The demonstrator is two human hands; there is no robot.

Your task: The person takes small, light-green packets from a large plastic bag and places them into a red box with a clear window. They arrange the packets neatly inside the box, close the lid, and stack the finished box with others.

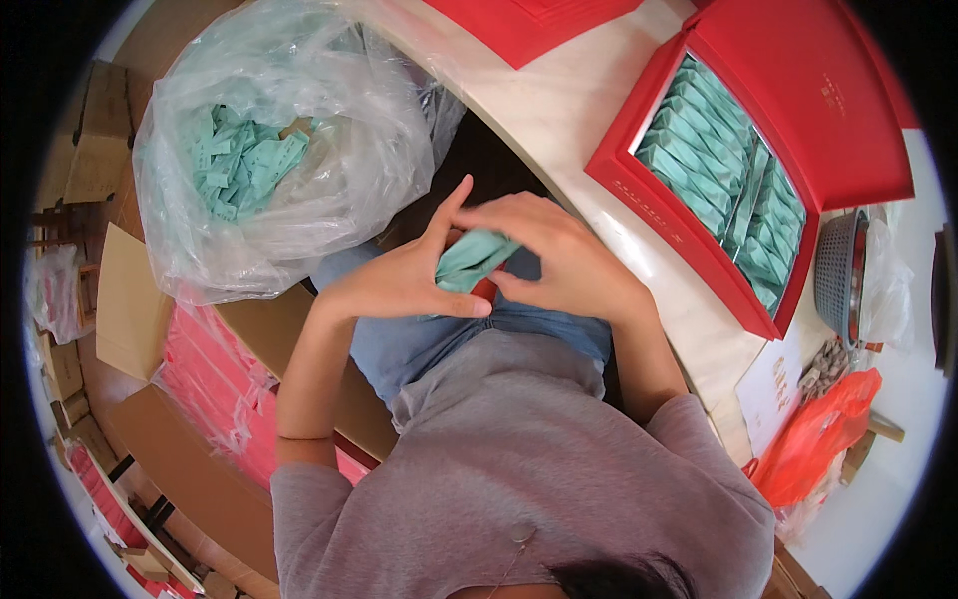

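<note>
Above my lap, my left hand (pixel 394 272) holds a crumpled pale green paper packet (pixel 472 258) between its thumb and palm, with the index finger raised. My right hand (pixel 564 250) curls over from the other side, its fingertips and thumb closed on the packet's edge. Its fingers are slightly blurred. A small reddish-brown patch (pixel 486 290) shows beneath the paper by the right thumb; I cannot make out what it is. To the right, an opened red gift box (pixel 639 215) holds rows of similar green packets (pixel 699 150).
A clear plastic bag (pixel 329 200) with loose green papers (pixel 239 165) stands at the left. Below it an open cardboard box (pixel 180 449) holds pink-wrapped goods (pixel 215 374). On the pale table (pixel 589 110) are red sheets (pixel 544 25), a grey basket (pixel 838 265) and a red plastic bag (pixel 823 439).
</note>
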